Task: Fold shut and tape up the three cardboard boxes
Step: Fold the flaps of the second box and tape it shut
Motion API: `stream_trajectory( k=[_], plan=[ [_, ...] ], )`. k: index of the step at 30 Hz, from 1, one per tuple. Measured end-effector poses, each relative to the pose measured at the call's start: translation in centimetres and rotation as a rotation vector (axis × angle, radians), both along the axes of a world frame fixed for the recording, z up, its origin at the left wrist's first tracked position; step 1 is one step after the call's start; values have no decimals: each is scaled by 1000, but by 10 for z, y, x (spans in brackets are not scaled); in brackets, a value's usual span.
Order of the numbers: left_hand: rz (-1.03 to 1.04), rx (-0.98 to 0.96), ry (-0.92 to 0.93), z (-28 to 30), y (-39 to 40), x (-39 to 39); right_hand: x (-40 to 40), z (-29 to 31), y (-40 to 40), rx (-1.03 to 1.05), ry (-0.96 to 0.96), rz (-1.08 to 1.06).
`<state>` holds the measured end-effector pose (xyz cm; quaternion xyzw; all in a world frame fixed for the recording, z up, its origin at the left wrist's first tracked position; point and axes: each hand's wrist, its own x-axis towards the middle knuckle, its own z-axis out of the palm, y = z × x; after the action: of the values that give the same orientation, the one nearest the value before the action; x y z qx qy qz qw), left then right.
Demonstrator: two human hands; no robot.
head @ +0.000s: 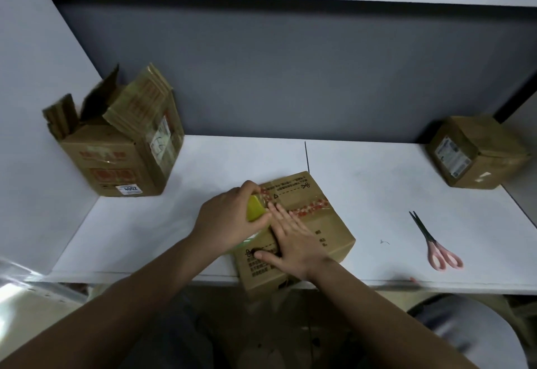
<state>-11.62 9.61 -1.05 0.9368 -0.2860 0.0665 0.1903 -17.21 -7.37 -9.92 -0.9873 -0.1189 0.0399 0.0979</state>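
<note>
Hands meet on the near box point(316, 223): my left hand point(229, 220) grips the tape roll point(255, 208), my right hand point(293, 240) lies flat, fingers straight. I judge steady pressure keeps tape smooth along the seam.

Readable marks on three cardboard boxes on a white desk.

The middle box point(313, 223) is the landmark. Its top carries printed scissors symbols beside dashed cut lines, a small triangle symbol, and lines of dark characters too small to read. Well to its left, the open box point(116, 147) bears a white sticker point(128, 188) reading "4002" low on its front, under blurred red print. Well to its right, the far box point(476, 152) carries a white label point(452, 157) with illegible print.
</note>
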Motion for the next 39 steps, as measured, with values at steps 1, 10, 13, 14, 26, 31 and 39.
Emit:
stream_trajectory(
  k=[1,10,13,14,26,31,39],
  plan=[
    [-14,-5,12,-2,5,1,0,0,1,-2,2,-11],
    [-216,-5,158,-14,62,-4,1,-1,5,-20,25,-60],
    [-253,114,212,-7,93,7,0,-2,4,-24,19,-59],
    [-254,176,209,-7,102,8,0,-2,4,-18,14,-55],
    [-143,146,361,-60,97,3,4,3,-8,-27,21,-33],
    [-91,-55,400,-87,53,-8,20,17,-51,69,75,-53],
    [-70,-187,363,-111,-21,-22,30,-3,-37,15,-6,-381]
  ],
)
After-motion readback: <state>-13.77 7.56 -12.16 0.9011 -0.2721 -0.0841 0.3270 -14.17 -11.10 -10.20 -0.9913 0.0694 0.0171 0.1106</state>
